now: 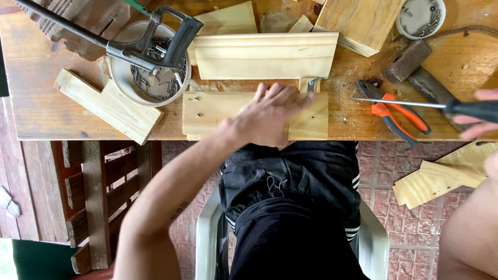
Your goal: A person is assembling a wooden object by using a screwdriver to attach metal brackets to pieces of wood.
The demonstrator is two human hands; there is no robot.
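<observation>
My left hand [270,114] lies flat on a pale wooden board [207,111] at the near edge of the workbench [36,93], pressing it down, fingers reaching toward a small metal bracket [313,83] at the board's far edge. My right hand [480,114] at the right edge grips a screwdriver [404,103] by its black handle, the thin shaft pointing left above the orange-handled pliers [394,111]. A second, grooved board [264,54] lies just beyond the first.
A white bowl of screws [119,78] sits at the left with a hacksaw [150,44] across it. A small tub of screws [421,18], a hammer [415,67], wood offcuts [106,103] and sawdust crowd the bench. More boards [441,179] lie on the tiled floor at right.
</observation>
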